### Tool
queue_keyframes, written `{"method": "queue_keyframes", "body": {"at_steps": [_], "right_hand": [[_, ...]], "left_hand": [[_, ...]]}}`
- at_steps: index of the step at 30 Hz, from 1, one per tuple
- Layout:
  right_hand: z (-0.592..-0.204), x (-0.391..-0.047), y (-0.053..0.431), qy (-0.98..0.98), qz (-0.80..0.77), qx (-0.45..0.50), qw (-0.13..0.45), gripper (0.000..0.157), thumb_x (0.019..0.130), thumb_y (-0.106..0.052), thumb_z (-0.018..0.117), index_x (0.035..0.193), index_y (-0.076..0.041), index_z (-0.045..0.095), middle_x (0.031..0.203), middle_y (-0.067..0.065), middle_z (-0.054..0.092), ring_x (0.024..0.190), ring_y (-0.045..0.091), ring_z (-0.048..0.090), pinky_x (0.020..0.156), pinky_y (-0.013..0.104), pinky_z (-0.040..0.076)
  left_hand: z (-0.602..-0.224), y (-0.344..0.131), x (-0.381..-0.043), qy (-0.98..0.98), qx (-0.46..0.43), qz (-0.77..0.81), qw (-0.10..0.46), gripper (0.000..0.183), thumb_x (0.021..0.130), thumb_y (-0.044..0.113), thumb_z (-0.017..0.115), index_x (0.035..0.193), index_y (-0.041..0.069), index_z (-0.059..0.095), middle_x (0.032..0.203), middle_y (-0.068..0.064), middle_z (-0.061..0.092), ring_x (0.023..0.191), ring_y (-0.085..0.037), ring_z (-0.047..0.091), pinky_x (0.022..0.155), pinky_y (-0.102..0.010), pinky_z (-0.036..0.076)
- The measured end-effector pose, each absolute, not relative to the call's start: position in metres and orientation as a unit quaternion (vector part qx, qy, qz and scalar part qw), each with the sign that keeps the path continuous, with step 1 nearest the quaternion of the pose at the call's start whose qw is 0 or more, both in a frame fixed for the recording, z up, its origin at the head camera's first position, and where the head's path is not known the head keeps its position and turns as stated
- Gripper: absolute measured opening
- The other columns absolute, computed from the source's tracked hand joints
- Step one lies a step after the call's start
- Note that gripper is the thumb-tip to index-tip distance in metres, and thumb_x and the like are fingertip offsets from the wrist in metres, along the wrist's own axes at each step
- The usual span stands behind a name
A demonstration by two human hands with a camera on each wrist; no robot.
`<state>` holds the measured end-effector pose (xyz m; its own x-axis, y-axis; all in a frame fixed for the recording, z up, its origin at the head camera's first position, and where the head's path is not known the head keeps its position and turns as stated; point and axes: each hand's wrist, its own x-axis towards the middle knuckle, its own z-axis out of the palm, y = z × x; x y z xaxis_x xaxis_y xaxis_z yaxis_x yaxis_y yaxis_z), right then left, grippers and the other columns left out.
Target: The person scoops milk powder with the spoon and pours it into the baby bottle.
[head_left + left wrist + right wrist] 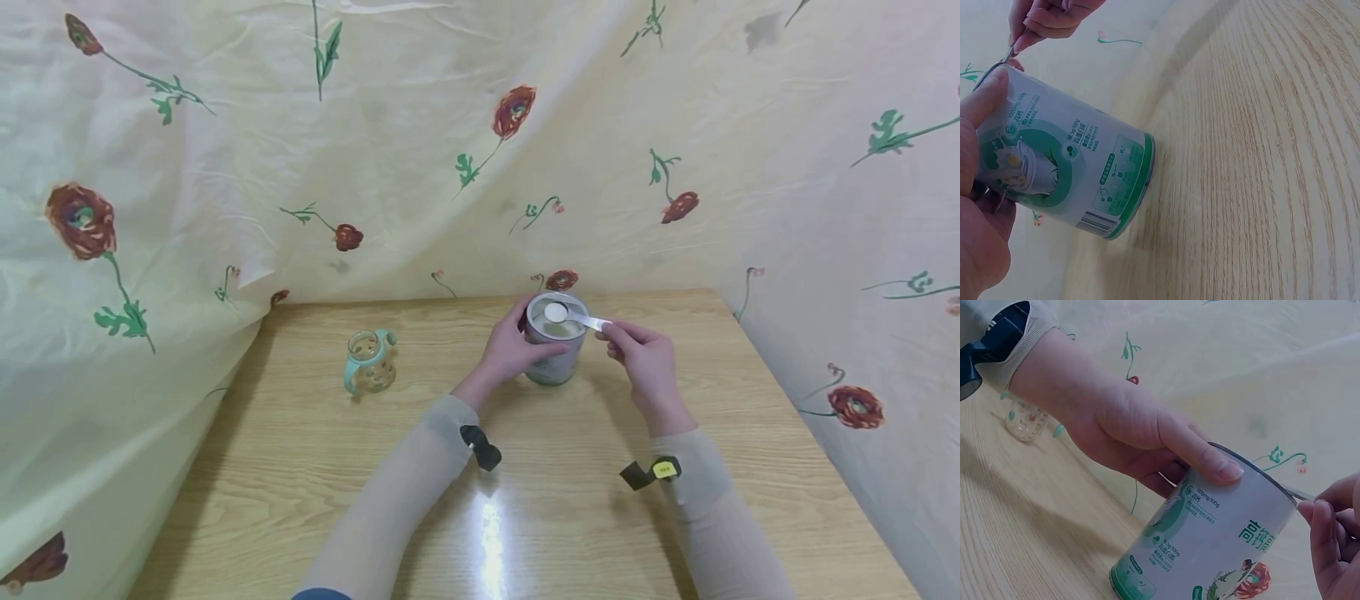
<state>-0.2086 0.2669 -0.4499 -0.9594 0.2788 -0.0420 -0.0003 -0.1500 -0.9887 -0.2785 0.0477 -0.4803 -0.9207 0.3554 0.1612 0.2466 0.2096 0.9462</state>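
A white and green milk powder can [553, 369] is on the wooden table, its top uncovered. My left hand [513, 346] grips it round the left side, with the thumb across the front near the rim. Between the thumb and fingers of my right hand [647, 360] is the handle of a measuring scoop [556, 312]. White powder fills the scoop's bowl, which lies over the can's opening at rim height. In the right wrist view the scoop's handle [1299, 495] crosses the rim, and the can wall hides the bowl.
Left of the can, a clear baby bottle [378, 373] with two teal handles stands uncapped on the wooden table [300, 483]. A flowered cloth [420, 167] hangs behind the table and along both sides.
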Motion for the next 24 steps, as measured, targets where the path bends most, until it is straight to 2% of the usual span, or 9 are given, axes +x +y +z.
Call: {"method": "queue_keyframes", "body": {"at_steps": [3, 6, 12, 24], "right_hand": [[-0.4517, -0.208, 0.2662, -0.646, 0.751, -0.107, 0.085, 0.024, 0.101, -0.015, 0.078, 0.119, 0.002, 0.078, 0.088, -0.004, 0.08, 0.078, 0.004, 0.066, 0.073, 0.014, 0.059], [-0.4543, -0.2088, 0.2653, -0.648, 0.749, -0.11, 0.084, 0.027, 0.101, -0.016, 0.078, 0.121, 0.002, 0.077, 0.088, -0.005, 0.08, 0.078, 0.004, 0.066, 0.073, 0.014, 0.059], [-0.457, -0.2116, 0.2646, -0.643, 0.748, -0.117, 0.116, 0.013, 0.1, -0.013, 0.078, 0.109, -0.004, 0.082, 0.085, -0.004, 0.08, 0.077, 0.006, 0.065, 0.07, 0.014, 0.059], [-0.4571, -0.2131, 0.2686, -0.634, 0.756, -0.116, 0.116, 0.008, 0.1, -0.012, 0.078, 0.105, -0.008, 0.083, 0.085, -0.003, 0.08, 0.075, 0.004, 0.066, 0.071, 0.014, 0.059]], "left_hand": [[-0.4813, 0.0474, -0.2792, 0.775, 0.196, 0.599, 0.045, 0.103, 0.08, 0.031, 0.098, 0.165, 0.021, 0.04, 0.162, 0.0, 0.05, 0.151, -0.023, 0.046, 0.122, -0.042, 0.042], [-0.4817, 0.0471, -0.2794, 0.773, 0.2, 0.601, 0.045, 0.101, 0.08, 0.03, 0.098, 0.164, 0.02, 0.042, 0.161, 0.0, 0.052, 0.151, -0.023, 0.046, 0.122, -0.041, 0.041], [-0.4817, 0.0463, -0.2786, 0.77, 0.202, 0.603, 0.048, 0.099, 0.081, 0.028, 0.098, 0.163, 0.022, 0.043, 0.158, 0.0, 0.054, 0.149, -0.022, 0.048, 0.122, -0.04, 0.041], [-0.4821, 0.0469, -0.2792, 0.766, 0.211, 0.606, 0.044, 0.099, 0.082, 0.025, 0.097, 0.164, 0.02, 0.042, 0.157, 0.001, 0.054, 0.15, -0.021, 0.047, 0.123, -0.04, 0.04]]}}
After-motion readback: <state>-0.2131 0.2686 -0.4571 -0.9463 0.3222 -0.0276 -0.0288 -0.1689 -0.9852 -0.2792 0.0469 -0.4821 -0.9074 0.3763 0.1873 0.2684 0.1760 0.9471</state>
